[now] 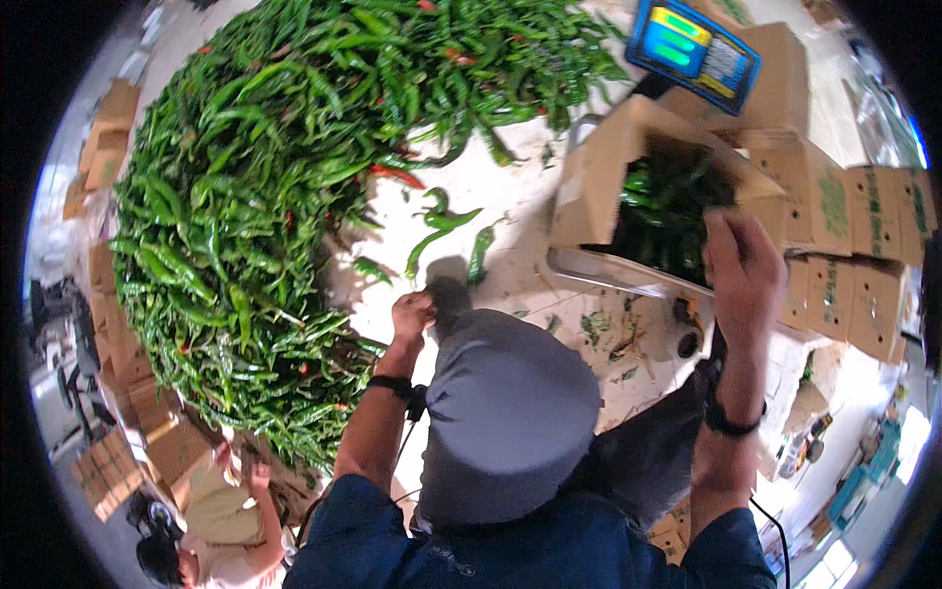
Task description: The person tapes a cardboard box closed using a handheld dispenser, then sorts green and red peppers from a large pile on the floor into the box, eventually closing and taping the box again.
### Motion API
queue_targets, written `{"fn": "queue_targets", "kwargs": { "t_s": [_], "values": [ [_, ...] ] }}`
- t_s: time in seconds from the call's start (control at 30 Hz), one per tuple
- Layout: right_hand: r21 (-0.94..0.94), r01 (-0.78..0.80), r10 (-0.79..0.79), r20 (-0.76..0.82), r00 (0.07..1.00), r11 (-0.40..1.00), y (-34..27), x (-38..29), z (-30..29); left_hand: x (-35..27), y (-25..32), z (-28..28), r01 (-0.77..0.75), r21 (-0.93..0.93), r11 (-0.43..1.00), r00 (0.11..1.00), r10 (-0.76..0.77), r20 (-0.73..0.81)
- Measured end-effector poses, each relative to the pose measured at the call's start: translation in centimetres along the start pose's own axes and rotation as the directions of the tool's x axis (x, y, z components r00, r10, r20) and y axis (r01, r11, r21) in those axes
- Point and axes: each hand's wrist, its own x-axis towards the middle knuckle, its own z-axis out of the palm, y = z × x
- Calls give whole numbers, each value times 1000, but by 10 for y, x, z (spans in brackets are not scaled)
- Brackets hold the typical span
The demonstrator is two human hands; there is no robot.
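Observation:
A large heap of green chili peppers (243,199), with some red ones among them, covers the floor ahead and to the left. To the right, an open cardboard box (589,169) holds green peppers (651,213) and rests on a metal-edged platform scale (625,272). The scale's lit blue display (692,55) stands behind the box. My right hand (747,265), slightly blurred, is at the box's near right edge; whether its fingers hold anything is unclear. Near my knee, my left hand (413,316) has curled fingers beside loose peppers; its grasp is partly hidden.
Stacked cardboard boxes (831,206) stand at the right. A tape dispenser (688,327) lies near the scale, with leaf and stem scraps (611,335) on the floor. Another person (221,530) sits at the lower left, beside more cartons (107,471).

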Motion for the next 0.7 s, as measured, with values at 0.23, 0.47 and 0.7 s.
{"fn": "queue_targets", "kwargs": {
  "t_s": [0.23,0.47,0.7],
  "values": [
    [-2,58,-28,854,519,998,31,-64,146,34,5,-33,-156,854,497,829,535,-160],
    [-451,-178,402,468,787,875,140,-45,339,43,41,10,90,770,632,781,434,-448],
    [-482,-181,388,372,843,857,150,-29,362,56,44,23,30,880,473,795,523,-308]
  ]
}}
